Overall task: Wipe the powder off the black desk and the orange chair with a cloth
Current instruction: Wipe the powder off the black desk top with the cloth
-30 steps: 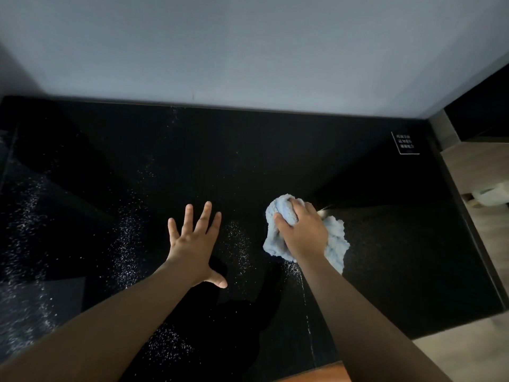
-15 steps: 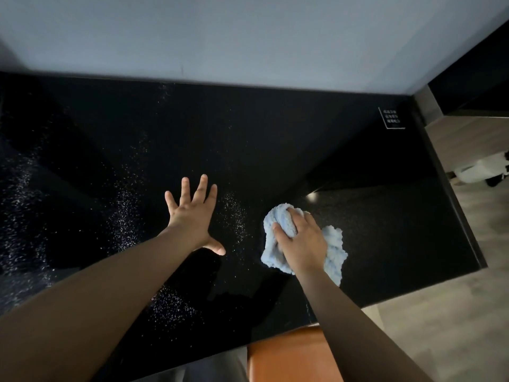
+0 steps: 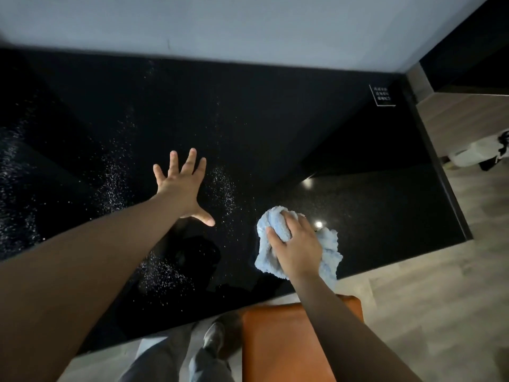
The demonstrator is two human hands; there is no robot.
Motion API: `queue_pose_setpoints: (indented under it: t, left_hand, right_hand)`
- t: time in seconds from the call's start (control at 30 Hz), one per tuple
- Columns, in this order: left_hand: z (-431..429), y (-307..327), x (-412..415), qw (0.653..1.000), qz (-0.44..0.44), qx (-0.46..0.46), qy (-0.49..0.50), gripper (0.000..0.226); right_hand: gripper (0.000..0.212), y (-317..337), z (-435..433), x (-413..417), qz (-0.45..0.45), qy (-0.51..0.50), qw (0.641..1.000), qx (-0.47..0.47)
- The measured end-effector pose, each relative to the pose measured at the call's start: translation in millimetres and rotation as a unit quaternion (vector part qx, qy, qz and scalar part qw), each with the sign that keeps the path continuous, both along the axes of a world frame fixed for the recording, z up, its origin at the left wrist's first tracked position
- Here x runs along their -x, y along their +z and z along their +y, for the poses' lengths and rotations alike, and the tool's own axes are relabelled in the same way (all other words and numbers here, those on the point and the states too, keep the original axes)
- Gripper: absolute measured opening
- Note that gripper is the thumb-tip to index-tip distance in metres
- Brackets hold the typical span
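At the far left the black worktop (image 3: 275, 119) carries a broad scatter of white powder (image 3: 11, 172), and a second streak runs front to back just left of the left hand (image 3: 183, 188). That hand is fully open, fingers spread and straight, palm down; it seems to lie flat on the surface as a brace, and it holds nothing. Between the two hands lies another thin band of powder, with a looser patch nearer the front edge below the left forearm. Next comes the cloth (image 3: 272, 223), a pale blue fluffy piece bunched into a wad close to the front edge of the worktop. The right hand (image 3: 298, 248) sits on top of it, fingers curled over the folds and pressing it down. The cloth looks soft, light and limp, so it probably needs a grip across the top of the bunch, with the palm spreading pressure so it drags the grains along instead of riding over them; the glossy surface should let it slide easily. Below the right forearm stands the orange chair (image 3: 275, 340), its seat just beside the worktop's front edge; I cannot tell whether powder lies on it. In the far right corner sits a small white-printed label (image 3: 382, 96).
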State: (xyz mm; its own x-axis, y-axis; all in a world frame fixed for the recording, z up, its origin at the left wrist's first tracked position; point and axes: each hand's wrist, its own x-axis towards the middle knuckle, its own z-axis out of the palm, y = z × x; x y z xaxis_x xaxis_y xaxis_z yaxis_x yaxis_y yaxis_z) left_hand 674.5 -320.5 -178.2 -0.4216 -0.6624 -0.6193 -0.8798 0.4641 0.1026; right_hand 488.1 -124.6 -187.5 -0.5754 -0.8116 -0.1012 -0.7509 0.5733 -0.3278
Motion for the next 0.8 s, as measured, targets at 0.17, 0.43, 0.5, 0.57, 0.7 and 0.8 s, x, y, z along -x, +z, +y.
queue_pose_setpoints:
  t: [0.17, 0.43, 0.5, 0.57, 0.7, 0.8]
  left_hand:
    - [25, 4, -9, 0.999, 0.033, 0.025, 0.014, 0.129]
    - [105, 14, -25, 0.999, 0.042, 0.019, 0.008, 0.125]
    - [119, 11, -29, 1.0, 0.025, 0.017, 0.009, 0.129]
    - [127, 7, -33, 1.0, 0.007, 0.009, 0.015, 0.134]
    - [131, 2, -37, 1.0, -0.009, 0.005, 0.015, 0.137]
    - [131, 0, -37, 1.0, -0.002, 0.004, 0.018, 0.138]
  right_hand:
    - [0.05, 0, 33, -3, -0.004, 0.007, 1.0, -0.015]
    - [0.045, 5, 70, -12, -0.002, 0.012, 1.0, -0.01]
    - [0.043, 7, 78, -14, -0.005, 0.017, 1.0, -0.001]
    - [0.043, 9, 85, -15, -0.005, 0.025, 1.0, -0.009]
    - [0.045, 13, 101, -17, -0.039, 0.009, 0.999, -0.02]
    - [0.042, 14, 113, -20, -0.051, 0.014, 0.998, -0.016]
